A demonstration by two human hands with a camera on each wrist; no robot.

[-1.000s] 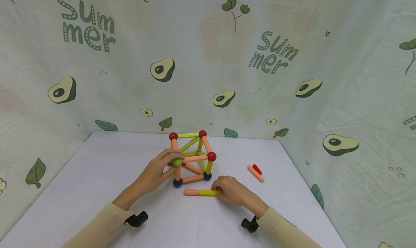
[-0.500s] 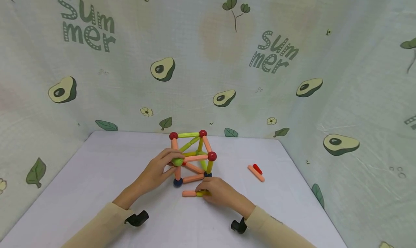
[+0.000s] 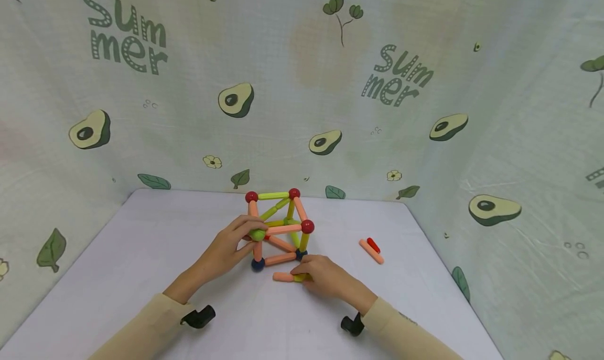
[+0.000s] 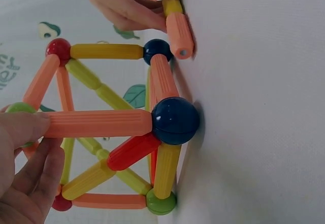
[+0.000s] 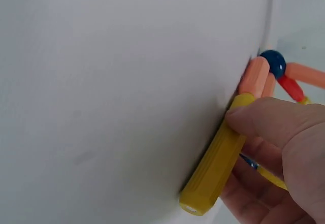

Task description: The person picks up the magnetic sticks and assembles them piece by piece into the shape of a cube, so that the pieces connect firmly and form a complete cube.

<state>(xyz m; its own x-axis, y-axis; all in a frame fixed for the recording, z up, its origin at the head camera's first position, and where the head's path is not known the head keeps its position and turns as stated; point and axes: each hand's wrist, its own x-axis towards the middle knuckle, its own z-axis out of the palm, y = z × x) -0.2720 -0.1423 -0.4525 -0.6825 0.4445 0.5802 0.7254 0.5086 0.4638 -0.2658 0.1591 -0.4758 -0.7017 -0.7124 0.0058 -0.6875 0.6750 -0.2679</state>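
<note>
A cube-like frame of magnetic rods [image 3: 284, 229] and balls stands on the table. Thumb and fingers of my left hand [image 3: 231, 249] pinch its near-left upper corner, at a green ball [image 3: 257, 235] and the top of an upright pink rod [image 4: 101, 123]. Below that corner, a dark blue ball [image 4: 175, 121] rests on the table. In front of the frame, my right hand [image 3: 329, 277] pinches a yellow rod [image 5: 216, 158], its thumb pressed on the side. A short pink rod [image 5: 254, 76] sits end to end with the yellow one, pointing left, low at the tabletop.
On the right of the table lie a loose pink rod [image 3: 371, 251] and a shorter red rod [image 3: 373, 245], side by side. Behind the white table [image 3: 179, 218] hangs a printed cloth [image 3: 273, 61], which also runs along both sides.
My right hand has moved left along the yellow rod, then slightly back right, shifting the joined yellow and pink rods with it. My left hand and the frame stay put.
</note>
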